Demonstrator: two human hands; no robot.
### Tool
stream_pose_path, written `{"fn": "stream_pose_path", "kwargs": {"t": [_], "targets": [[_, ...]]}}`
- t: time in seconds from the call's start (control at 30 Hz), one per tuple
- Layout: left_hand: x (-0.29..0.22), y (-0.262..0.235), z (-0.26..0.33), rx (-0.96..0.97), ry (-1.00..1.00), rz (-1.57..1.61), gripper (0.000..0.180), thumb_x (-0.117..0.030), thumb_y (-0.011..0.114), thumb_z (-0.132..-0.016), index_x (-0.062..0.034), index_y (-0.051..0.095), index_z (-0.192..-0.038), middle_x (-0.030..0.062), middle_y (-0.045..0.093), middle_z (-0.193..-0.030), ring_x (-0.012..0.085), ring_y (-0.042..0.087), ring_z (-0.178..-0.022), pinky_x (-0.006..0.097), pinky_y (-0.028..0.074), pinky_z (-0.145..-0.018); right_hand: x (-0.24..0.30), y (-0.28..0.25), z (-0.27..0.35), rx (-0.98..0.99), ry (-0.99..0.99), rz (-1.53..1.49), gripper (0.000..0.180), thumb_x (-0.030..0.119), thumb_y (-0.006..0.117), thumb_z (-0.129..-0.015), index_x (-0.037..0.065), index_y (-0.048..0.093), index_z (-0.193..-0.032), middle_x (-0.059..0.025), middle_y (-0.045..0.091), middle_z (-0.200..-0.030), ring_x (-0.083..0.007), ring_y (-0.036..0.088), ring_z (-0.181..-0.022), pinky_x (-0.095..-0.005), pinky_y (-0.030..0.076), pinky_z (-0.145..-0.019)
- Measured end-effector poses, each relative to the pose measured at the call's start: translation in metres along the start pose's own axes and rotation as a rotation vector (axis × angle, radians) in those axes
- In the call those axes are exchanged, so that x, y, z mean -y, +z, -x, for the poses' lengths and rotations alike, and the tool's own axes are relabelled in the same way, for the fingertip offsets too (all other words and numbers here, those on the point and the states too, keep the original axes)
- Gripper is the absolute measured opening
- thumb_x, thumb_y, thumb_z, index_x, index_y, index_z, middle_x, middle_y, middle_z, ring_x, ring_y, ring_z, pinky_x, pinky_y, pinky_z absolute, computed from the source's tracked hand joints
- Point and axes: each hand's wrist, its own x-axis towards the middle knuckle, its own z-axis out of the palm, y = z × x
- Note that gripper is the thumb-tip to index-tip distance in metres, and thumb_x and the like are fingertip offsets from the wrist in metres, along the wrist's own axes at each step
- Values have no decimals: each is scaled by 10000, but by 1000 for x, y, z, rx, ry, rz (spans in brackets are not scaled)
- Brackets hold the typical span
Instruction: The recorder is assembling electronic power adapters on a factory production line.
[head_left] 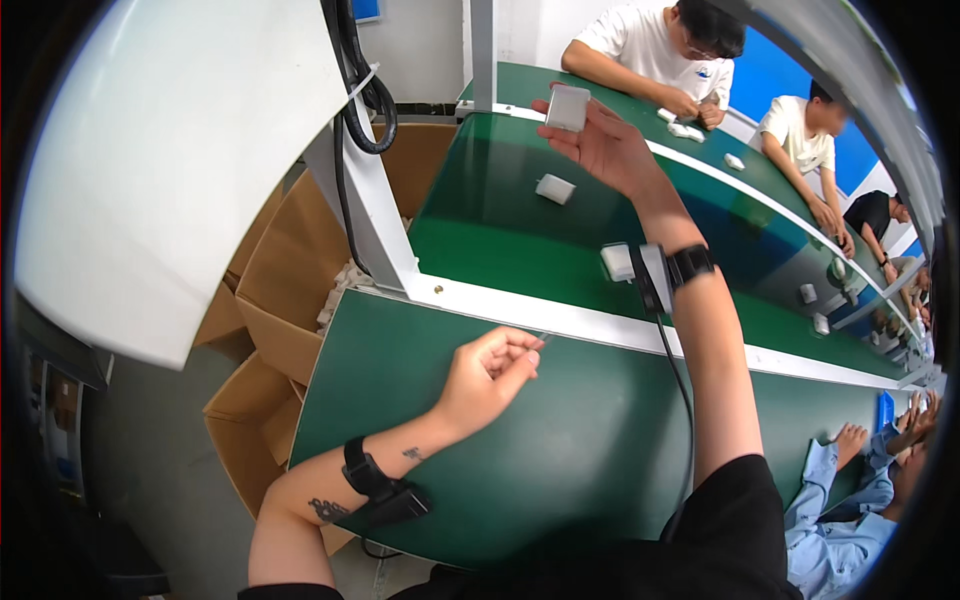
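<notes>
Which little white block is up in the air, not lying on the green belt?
The white block pinched in the right hand; the other white blocks lie flat on the belt.

green conveyor belt [480, 230], white blocks [555, 188]; green bench [560, 440]

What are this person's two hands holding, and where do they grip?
Right hand: white block, held by its lower edge. Left hand: thin small piece pinched at one end.

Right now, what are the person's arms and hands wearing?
Both hands are bare. The left hand has a black strap with a small black box on its forearm, plus dark tattoos. The right hand has a black wristband with a pale box, and a thin black cable runs down that arm. Black short sleeves cover the upper arms.
</notes>
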Motion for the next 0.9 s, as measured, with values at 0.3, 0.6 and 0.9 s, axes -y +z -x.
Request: {"fn": "stream_pose_path", "kwargs": {"t": [0.3,0.6,0.9], "targets": [[-14,-3,-10,2,-125,-108,161,-89,578,-907,10,608,-1030,31,611,-748,44,478,-576,182,389,-530,55,141,150,301,-226,-113,716,322,568,-931,35,187,-1466,-284,403,-1375,-435,551,-1135,-441,513,-906],[-20,21,33,-136,28,-171,160,-90,581,-925,23,601,-1037,16,614,-779,31,541,-655,165,399,-537,67,178,206,242,-248,-143,805,291,641,-865,39,167,-1464,-314,427,-1325,-483,565,-1078,-472,555,-812],[-17,34,48,57,143,-309,144,-74,585,-923,31,586,-1021,39,616,-826,56,581,-718,175,433,-568,69,183,217,298,-431,3,611,219,652,-886,11,354,-1377,-161,564,-1078,-314,671,-883,-346,581,-649]]}}
